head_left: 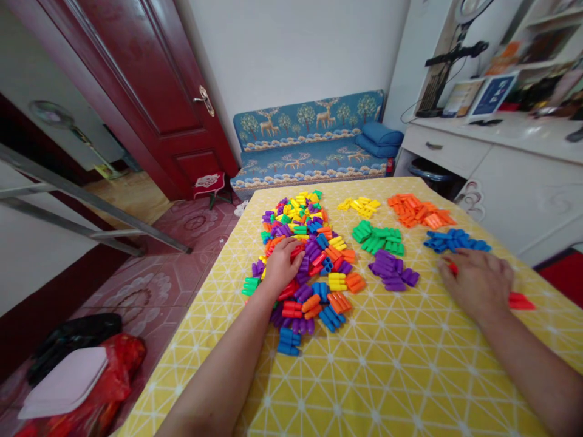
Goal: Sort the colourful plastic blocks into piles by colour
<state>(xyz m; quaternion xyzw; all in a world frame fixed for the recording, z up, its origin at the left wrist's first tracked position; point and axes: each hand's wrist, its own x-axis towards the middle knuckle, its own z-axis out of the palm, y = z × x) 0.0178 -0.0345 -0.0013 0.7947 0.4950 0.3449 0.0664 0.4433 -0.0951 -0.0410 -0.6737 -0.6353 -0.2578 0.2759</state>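
Observation:
My left hand (282,266) reaches into a mixed heap of bullet-shaped plastic building blocks (337,281) in several colours. Its thumb and fingers are closed around a red block (297,251). On the right, my right hand (478,282) hovers palm down just above the tablecloth, or rests on it; I cannot tell which. A red block (452,268) shows between its thumb and forefinger. Other red blocks (520,301) stick out beside the wrist, partly hidden by the hand. Blue blocks (455,240) lie just beyond the right fingers.
Single-colour piles of purple (392,271), green (378,237), yellow (359,206) and orange blocks (419,210) lie between and beyond my hands. The table has a yellow patterned cloth (364,376). Behind it are a blue sofa (310,159) and a white cabinet (523,188).

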